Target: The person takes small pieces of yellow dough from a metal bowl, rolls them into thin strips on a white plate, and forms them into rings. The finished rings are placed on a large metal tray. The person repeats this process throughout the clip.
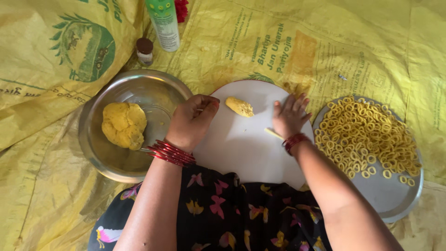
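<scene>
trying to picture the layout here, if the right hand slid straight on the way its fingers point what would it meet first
The right hand lies flat on the white round board, fingers pointing away from the person. Straight on, it would probably cross the board's far rim and meet only the yellow printed sack sheet; nothing else seems to lie there.

Just one camera here, strapped to the person's head and pointing pretty much straight down at their lap. It sits close, catching both forearms, the white round board (241, 144) and the yellow sheet (371, 51) around it.
</scene>
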